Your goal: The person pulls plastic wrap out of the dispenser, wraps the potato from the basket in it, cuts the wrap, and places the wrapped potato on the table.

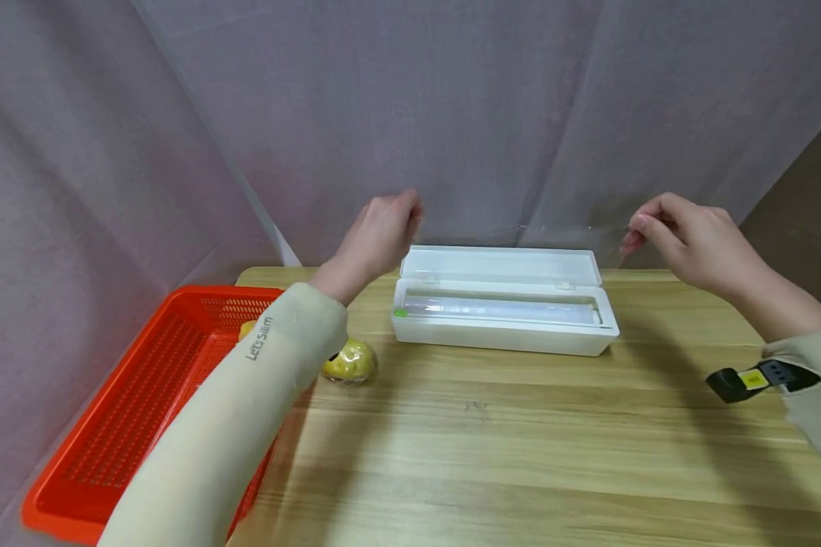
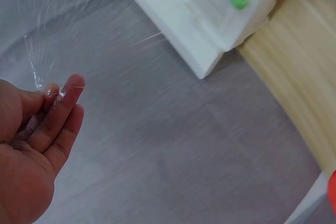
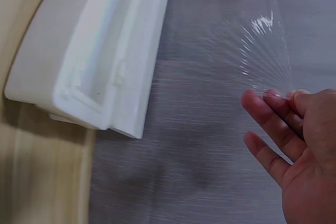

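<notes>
A sheet of clear plastic wrap (image 3: pixel 257 40) is stretched in the air between my two hands, beyond the table's far edge. My left hand (image 1: pixel 385 232) pinches one corner of it; in the left wrist view creases fan out from the thumb and fingertips. My right hand (image 1: pixel 698 239) pinches the other corner between thumb and fingers. Below and between the hands stands a white wrap dispenser box (image 1: pixel 499 338) with its lid (image 1: pixel 502 266) tipped back. Inside lies a roll of wrap (image 1: pixel 499 308). A small green tab (image 1: pixel 400 312) sits at its left end.
A red plastic basket (image 1: pixel 171 304) stands at the left, partly behind my left sleeve. Next to it on the wooden table (image 1: pixel 492 456) lies a yellow wrapped item (image 1: pixel 352 361), with more yellow showing inside the basket. A grey curtain (image 1: pixel 451 114) hangs behind the table.
</notes>
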Available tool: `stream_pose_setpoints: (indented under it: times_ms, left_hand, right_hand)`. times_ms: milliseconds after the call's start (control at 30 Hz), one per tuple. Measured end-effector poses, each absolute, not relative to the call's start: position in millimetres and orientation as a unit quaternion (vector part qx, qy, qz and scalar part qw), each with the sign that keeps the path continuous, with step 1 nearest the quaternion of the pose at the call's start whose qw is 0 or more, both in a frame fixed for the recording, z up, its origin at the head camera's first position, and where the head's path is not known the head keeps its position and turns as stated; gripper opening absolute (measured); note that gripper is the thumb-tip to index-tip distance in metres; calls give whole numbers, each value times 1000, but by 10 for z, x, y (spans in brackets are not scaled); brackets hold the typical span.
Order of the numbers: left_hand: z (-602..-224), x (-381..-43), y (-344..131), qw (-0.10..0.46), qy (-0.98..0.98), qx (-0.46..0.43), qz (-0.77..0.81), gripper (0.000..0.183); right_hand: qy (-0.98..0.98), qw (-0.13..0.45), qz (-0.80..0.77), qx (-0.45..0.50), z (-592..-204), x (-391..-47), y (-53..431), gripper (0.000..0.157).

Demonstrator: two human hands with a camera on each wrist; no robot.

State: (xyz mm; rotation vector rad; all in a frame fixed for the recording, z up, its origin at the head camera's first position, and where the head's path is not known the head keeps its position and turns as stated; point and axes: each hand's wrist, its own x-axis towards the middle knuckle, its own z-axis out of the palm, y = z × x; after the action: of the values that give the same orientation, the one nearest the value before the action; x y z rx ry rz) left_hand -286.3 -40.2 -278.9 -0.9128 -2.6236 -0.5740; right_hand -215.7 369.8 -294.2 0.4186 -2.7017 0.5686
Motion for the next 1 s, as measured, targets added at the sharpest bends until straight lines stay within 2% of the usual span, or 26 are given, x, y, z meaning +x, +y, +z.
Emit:
stream_pose_setpoints:
  times_ms: [400, 867, 1000]
  left_hand:
    - [-2365, -2813, -413, 143, -913, -308, -226, 13]
    - [-2109, -2747, -463, 170, -895, -341, -231, 13]
    - [-2014, -2706, -457, 181, -891, -350, -225, 13]
  right_hand:
    - [-945, 224, 188, 149, -2551, -2152, 3701, 17]
    - [-933, 268, 182, 156, -2285, -2079, 3694, 16]
    - [-918, 300, 197, 168, -2237, -2068, 3717, 15]
